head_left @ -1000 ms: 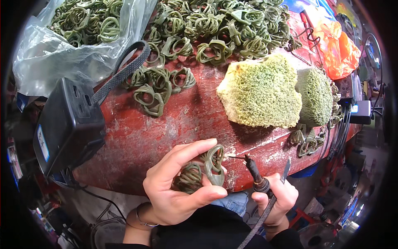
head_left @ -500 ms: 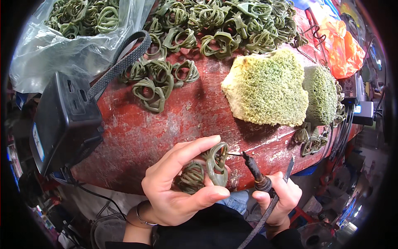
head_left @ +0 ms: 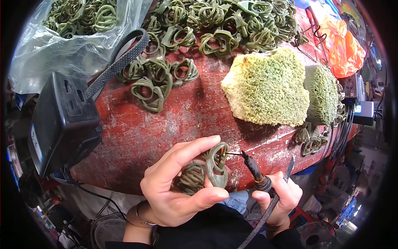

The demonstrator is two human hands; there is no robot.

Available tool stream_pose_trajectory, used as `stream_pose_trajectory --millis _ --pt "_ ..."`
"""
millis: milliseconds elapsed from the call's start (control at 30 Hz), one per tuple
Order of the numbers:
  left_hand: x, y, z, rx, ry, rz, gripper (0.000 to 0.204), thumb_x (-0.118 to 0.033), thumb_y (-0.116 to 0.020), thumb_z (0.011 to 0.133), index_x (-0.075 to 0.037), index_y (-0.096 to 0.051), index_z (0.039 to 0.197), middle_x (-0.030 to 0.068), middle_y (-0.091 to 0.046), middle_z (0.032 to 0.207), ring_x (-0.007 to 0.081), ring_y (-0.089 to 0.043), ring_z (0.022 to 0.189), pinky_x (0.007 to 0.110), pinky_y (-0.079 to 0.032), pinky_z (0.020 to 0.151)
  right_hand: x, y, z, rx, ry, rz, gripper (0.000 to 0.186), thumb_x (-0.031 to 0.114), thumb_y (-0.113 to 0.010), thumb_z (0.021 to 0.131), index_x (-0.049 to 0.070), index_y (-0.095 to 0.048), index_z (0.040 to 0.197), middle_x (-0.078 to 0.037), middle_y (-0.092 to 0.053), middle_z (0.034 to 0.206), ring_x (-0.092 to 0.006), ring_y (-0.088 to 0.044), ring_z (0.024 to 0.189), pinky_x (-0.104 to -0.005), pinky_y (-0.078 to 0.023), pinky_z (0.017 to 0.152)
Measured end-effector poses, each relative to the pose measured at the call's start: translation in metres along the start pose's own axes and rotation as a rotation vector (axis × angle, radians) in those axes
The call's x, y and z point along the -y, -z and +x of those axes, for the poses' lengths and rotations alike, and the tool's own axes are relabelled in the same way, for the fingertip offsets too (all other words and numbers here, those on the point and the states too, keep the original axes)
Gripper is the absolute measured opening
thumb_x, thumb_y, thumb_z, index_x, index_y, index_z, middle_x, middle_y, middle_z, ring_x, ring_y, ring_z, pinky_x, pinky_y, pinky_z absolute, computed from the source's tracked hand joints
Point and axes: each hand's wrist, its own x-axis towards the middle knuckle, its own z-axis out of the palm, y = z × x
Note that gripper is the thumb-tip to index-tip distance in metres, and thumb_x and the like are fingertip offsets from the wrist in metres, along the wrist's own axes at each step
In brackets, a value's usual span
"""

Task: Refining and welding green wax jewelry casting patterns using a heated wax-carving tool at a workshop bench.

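My left hand (head_left: 174,182) holds a dark green wax-like ring piece (head_left: 216,166) upright between finger and thumb. A second ribbed green piece (head_left: 191,178) sits within the curl of the same hand. My right hand (head_left: 282,197) grips a black pen-shaped hot tool (head_left: 253,168), like a soldering iron, with a braided cord (head_left: 265,218) trailing from it. Its thin dark tip points left and meets or overlaps the ring's upper opening; contact is hard to tell. A flat grey pointed blade (head_left: 290,167) sticks up from the right hand's fingers.
Many green ring pieces (head_left: 215,18) heap at the back of the worn red table (head_left: 166,128), more in a clear plastic bag (head_left: 54,54). A black box with a strap (head_left: 66,120) stands left. A rough yellow-green block (head_left: 269,89) lies right, near an orange bag (head_left: 342,45).
Both hands and the ring piece keep almost the same place. The hot tool's tip has shifted only very slightly, and the view has moved a touch.
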Motion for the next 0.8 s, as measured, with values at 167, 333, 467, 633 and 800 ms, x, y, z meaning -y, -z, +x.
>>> stream_pose_trajectory --millis 167,333,467,633,800 --pt "0.0000 -0.0001 -0.0003 0.004 0.002 0.012 0.085 -0.051 -0.073 0.065 0.012 -0.046 0.114 0.0228 -0.061 0.095 0.0189 -0.063 0.068 0.022 -0.051 0.050 0.0015 0.0010 0.0016 0.003 -0.002 0.006 0.039 0.030 -0.076 0.066 -0.003 -0.060 0.078 -0.009 -0.055 0.059 -0.0222 -0.055 0.048 -0.0280 -0.043 0.045" --pt "0.0002 -0.0001 -0.0001 0.002 0.000 0.011 0.085 -0.052 -0.073 0.065 0.012 -0.046 0.114 0.0225 -0.061 0.095 0.0188 -0.063 0.068 0.021 -0.051 0.049 0.0018 0.0007 0.0016 0.005 -0.005 0.016 0.038 0.029 -0.076 0.067 -0.003 -0.060 0.078 -0.009 -0.054 0.059 -0.0225 -0.055 0.049 -0.0283 -0.043 0.046" --pt "-0.0001 0.0003 -0.0001 0.009 0.004 0.011 0.084 -0.051 -0.073 0.065 0.012 -0.046 0.114 0.0224 -0.060 0.095 0.0188 -0.063 0.069 0.021 -0.051 0.049 0.0027 0.0016 0.0017 0.008 -0.012 0.008 0.037 0.029 -0.076 0.067 -0.003 -0.060 0.078 -0.009 -0.055 0.060 -0.0225 -0.055 0.049 -0.0285 -0.043 0.046" --pt "0.0002 0.0002 -0.0003 0.010 -0.001 0.002 0.083 -0.050 -0.073 0.066 0.012 -0.046 0.114 0.0224 -0.060 0.095 0.0191 -0.063 0.069 0.021 -0.051 0.048 0.0035 0.0006 0.0022 0.003 -0.017 0.002 0.036 0.029 -0.076 0.067 -0.002 -0.061 0.078 -0.009 -0.055 0.060 -0.0225 -0.056 0.050 -0.0287 -0.044 0.046" --pt "-0.0007 0.0006 0.0002 0.011 0.008 -0.002 0.083 -0.049 -0.074 0.066 0.012 -0.045 0.115 0.0232 -0.060 0.096 0.0197 -0.063 0.069 0.021 -0.052 0.049 0.0033 0.0009 0.0020 0.004 -0.022 0.005 0.038 0.031 -0.076 0.068 -0.002 -0.061 0.078 -0.009 -0.056 0.061 -0.0226 -0.056 0.050 -0.0285 -0.044 0.047"
